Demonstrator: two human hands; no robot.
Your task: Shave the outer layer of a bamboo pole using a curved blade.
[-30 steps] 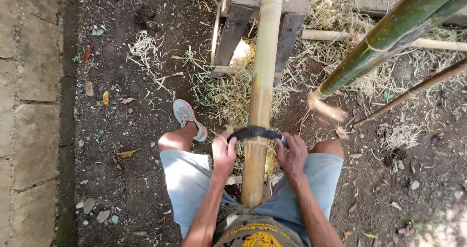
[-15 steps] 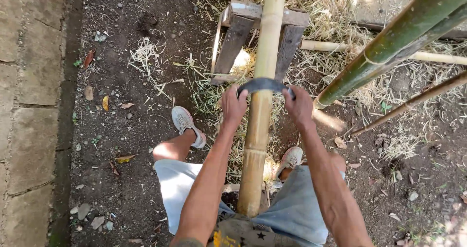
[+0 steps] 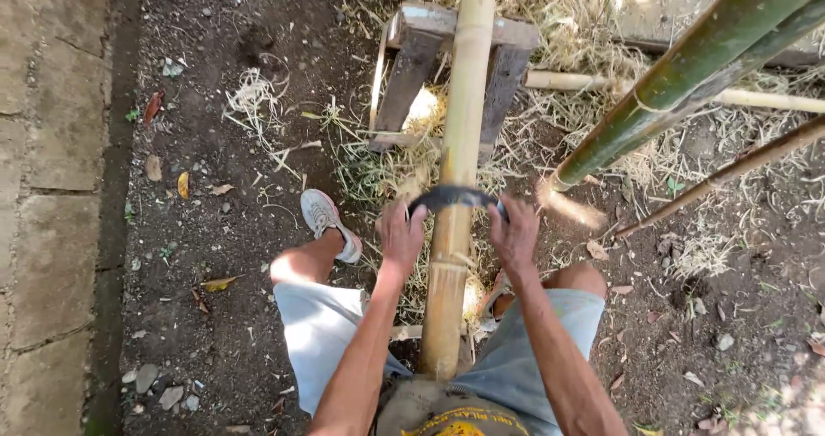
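Observation:
A long yellow bamboo pole [image 3: 460, 127] runs from between my knees up over a low wooden stand [image 3: 412, 67]. A dark curved blade [image 3: 453, 198] lies across the pole. My left hand [image 3: 400, 234] is closed on its left end and my right hand [image 3: 516, 234] on its right end, one on each side of the pole. Both arms are stretched forward. Pale shavings lie under the pole.
A green bamboo pole [image 3: 687, 75] slants in from the upper right, with thinner sticks [image 3: 730, 170] below it. My left foot in a white shoe [image 3: 326, 221] rests on dark soil. Stone paving [image 3: 43, 187] borders the left side. Dry straw covers the ground around the stand.
From near my lap the blade went far up the pole with both hands, then came partway back toward me. My arms are a little less stretched than half a second ago.

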